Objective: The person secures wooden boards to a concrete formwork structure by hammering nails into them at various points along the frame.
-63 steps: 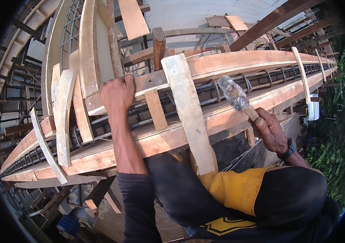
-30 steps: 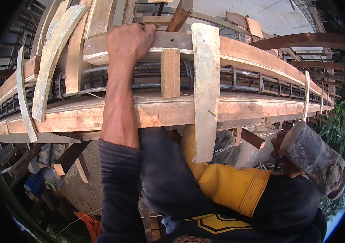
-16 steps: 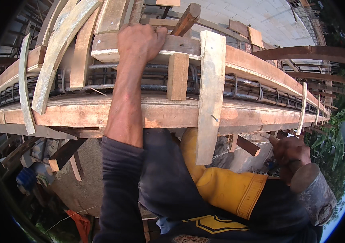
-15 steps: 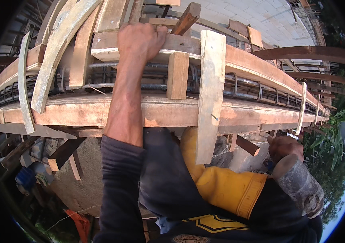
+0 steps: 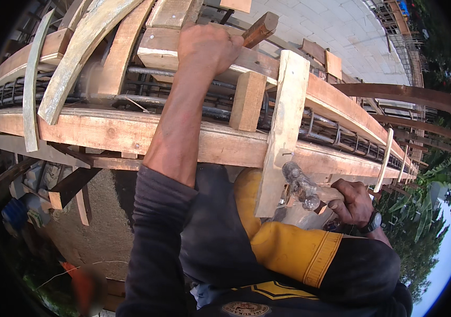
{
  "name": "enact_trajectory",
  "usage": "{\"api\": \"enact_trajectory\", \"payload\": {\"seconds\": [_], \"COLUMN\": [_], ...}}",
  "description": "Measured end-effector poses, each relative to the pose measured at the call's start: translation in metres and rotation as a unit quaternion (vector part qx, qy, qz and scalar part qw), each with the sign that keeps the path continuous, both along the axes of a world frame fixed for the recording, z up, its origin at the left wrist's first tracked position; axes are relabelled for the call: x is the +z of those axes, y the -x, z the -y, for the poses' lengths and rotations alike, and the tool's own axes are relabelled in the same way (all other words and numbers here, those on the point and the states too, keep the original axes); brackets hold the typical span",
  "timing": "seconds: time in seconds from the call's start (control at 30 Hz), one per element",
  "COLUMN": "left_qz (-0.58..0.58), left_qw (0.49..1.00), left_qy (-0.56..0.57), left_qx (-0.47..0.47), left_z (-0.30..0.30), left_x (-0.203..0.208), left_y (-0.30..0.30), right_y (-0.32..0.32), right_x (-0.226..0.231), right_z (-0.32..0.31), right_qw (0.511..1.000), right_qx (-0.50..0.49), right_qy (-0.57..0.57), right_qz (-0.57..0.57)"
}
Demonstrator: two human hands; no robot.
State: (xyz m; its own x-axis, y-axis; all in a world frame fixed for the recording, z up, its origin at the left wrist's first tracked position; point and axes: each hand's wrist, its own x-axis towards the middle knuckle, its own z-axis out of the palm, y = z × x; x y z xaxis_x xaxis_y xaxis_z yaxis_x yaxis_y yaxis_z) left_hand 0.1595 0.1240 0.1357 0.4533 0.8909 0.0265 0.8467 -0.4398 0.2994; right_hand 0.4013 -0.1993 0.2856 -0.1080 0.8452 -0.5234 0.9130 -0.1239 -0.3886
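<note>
My left hand [image 5: 207,48] is closed over the top of the far plank [image 5: 260,59] of a long wooden form, its fingers hidden behind it. A pale upright slat [image 5: 288,113] is laid across both side planks. A nail [image 5: 288,154] sticks out of the slat where it crosses the near plank [image 5: 225,145]. My right hand [image 5: 353,203], below and right of the slat, is wrapped around the handle of a hammer. The worn metal hammer head [image 5: 301,186] is just below the nail. Left of the slat, a short wood block [image 5: 247,101] stands between the planks.
Steel rebar [image 5: 336,132] with ties runs inside the form. More slats [image 5: 31,87] cross it at left and right. Dark beams [image 5: 410,98] jut out at right, before a pale block wall [image 5: 331,26]. My bent knee in yellow-and-black trousers [image 5: 289,248] is below the form.
My right hand has swung the hammer from the far right, leftward and up to beside the nail. My left hand keeps its hold; the view has shifted and tilted slightly.
</note>
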Motion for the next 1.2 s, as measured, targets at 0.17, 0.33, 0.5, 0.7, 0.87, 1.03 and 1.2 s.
{"api": "enact_trajectory", "payload": {"seconds": [0.17,0.33,0.5,0.7,0.87,1.03,1.2], "left_qz": [0.032,-0.025,-0.039,-0.034,0.002,0.022,0.012], "left_qw": [0.999,0.998,0.997,0.997,0.999,1.0,1.0], "left_qy": [0.033,0.051,0.06,0.073,0.037,-0.003,-0.007], "left_qx": [-0.011,-0.009,-0.017,0.0,-0.01,-0.001,-0.012], "left_z": [0.0,0.006,0.003,0.002,0.004,0.001,0.004], "left_x": [0.003,0.004,0.015,0.014,0.005,-0.004,-0.002], "left_y": [-0.016,0.002,-0.01,-0.009,-0.007,-0.007,-0.006], "right_y": [0.004,0.03,0.035,0.058,0.058,0.021,0.015], "right_x": [0.062,0.051,-0.023,-0.031,-0.037,-0.021,-0.027], "right_z": [0.005,-0.022,-0.06,-0.069,-0.06,-0.028,0.006], "right_qw": [0.988,0.911,0.924,0.944,0.931,0.939,0.949], "right_qx": [-0.002,-0.322,-0.198,-0.204,-0.225,-0.224,-0.218], "right_qy": [-0.112,0.027,-0.094,-0.008,-0.086,-0.074,-0.09], "right_qz": [-0.108,-0.255,-0.312,-0.259,-0.275,-0.251,-0.207]}}
